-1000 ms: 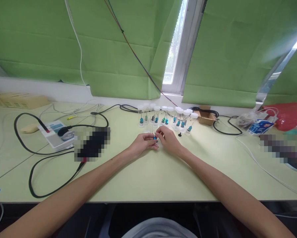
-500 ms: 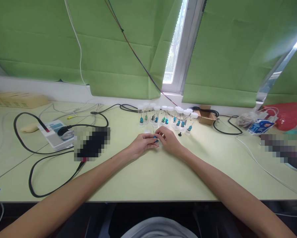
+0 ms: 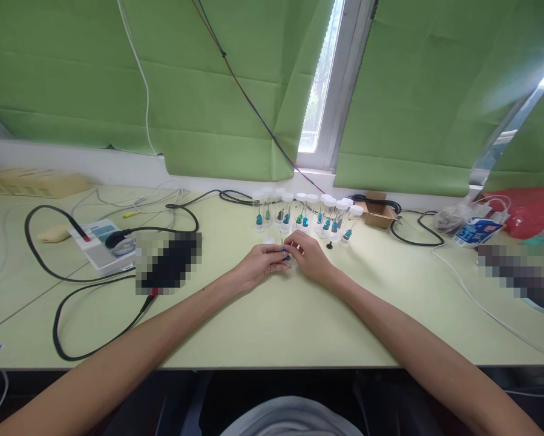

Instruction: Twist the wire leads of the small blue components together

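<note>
Pale green table [image 3: 276, 330]: stretching beneath a window with green blinds [image 3: 226, 121].
Hands: the left hand [image 3: 256, 267] and right hand [image 3: 311, 257] are meeting fingertip to fingertip, beyond the middle of the table's front edge, both pinching a small blue piece [image 3: 284, 251].
Its place: the blue piece is sitting between the fingertips, partly hidden, thin stems pointing up.
Vials [image 3: 301, 212]: clear, white-capped, standing clustered toward the table's back edge, containing blue and green pieces.
Black piece [image 3: 329, 246]: lying just beside the right hand.
Cardboard box [image 3: 378, 216]: standing open near the back edge, right of the vials.
</note>
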A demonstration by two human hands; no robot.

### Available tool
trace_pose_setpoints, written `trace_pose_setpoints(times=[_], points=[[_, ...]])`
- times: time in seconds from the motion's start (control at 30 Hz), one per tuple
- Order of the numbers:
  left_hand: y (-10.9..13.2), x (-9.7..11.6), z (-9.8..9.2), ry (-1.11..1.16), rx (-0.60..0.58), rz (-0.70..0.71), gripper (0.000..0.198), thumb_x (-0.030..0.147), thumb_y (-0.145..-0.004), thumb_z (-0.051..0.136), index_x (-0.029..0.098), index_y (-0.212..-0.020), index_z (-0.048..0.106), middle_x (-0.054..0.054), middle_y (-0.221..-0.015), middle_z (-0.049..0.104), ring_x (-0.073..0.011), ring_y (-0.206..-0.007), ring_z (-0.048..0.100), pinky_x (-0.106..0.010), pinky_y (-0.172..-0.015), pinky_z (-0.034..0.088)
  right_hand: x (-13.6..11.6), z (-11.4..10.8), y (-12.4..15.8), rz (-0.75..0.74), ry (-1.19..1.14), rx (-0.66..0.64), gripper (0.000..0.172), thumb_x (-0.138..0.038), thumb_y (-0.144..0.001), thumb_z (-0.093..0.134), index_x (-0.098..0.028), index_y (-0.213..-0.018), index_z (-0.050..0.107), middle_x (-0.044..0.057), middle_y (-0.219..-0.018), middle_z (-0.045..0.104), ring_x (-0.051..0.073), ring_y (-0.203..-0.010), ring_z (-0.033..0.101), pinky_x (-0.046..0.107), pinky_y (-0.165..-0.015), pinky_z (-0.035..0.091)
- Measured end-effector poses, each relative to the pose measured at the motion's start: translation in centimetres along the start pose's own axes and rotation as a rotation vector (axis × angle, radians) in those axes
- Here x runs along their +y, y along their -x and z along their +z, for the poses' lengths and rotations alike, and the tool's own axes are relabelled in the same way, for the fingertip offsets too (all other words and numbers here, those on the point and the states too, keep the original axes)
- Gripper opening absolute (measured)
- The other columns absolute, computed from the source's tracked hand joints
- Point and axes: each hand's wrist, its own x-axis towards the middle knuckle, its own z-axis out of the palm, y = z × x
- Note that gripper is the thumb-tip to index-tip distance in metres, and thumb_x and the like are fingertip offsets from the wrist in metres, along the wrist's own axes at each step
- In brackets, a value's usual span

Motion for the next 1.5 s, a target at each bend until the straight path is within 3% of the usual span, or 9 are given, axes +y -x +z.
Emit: trace_pose_setpoints(times=[1.5], points=[[-0.52, -0.27, -0.06, 0.107, 0.122, -0.015, 0.007, 0.006, -0.079, 0.067, 0.004, -0.086, 0.071, -0.011, -0.081, 0.07, -0.0109, -0.065, 0.067, -0.021, -0.074, 0.058, 0.0, -0.04, 0.16, -0.01, -0.056, 0.0, 0.019, -0.022, -0.094, 0.051, -0.021, -0.092, 0.069, 0.006, -0.089, 0.062, 0.017, -0.083, 0.058, 0.03, -0.071, 0.049]])
